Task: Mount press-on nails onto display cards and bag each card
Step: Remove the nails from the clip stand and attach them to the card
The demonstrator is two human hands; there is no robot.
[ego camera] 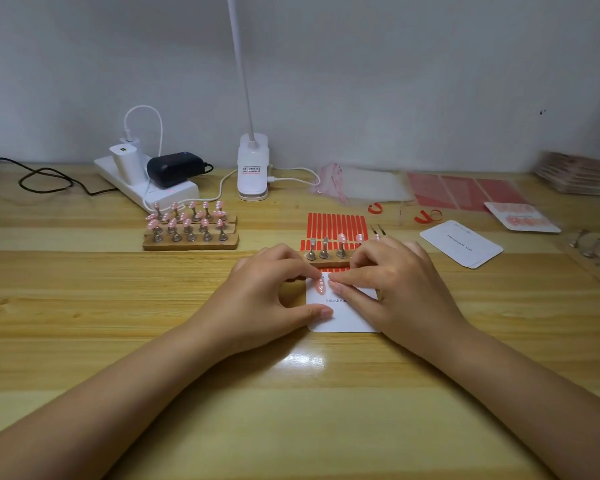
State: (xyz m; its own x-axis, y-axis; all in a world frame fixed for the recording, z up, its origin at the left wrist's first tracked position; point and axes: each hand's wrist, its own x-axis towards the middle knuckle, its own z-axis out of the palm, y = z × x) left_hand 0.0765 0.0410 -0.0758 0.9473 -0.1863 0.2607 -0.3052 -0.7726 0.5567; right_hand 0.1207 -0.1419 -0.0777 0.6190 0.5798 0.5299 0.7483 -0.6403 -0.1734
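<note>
A white power strip lies beside a clip lamp.
</note>
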